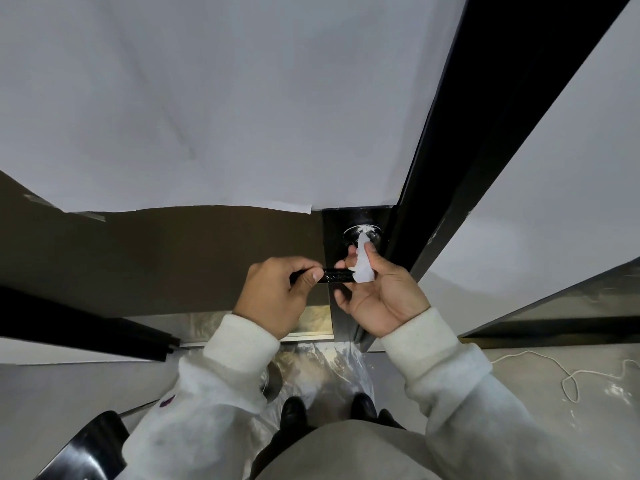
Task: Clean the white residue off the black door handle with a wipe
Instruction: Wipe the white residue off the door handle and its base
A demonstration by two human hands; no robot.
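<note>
A: Where does the job stand?

B: Just right of the frame's centre, your left hand has its fingers curled round the free end of the black door handle, steadying the lever. Your right hand pinches a white wipe between thumb and fingers, and the wipe's tip touches the round base of the handle. White residue shows as a pale crust on that base, so I judge the base is left to clean. The lever between your hands looks glossy with faint pale flecks; I cannot tell whether it is fully clean.

A: How much room do I have?

B: Little on the right: the black door edge runs just beside your right hand. Left of the handle, the brown door face gives open room. Below lie plastic sheeting and, lower right, a white cord.
</note>
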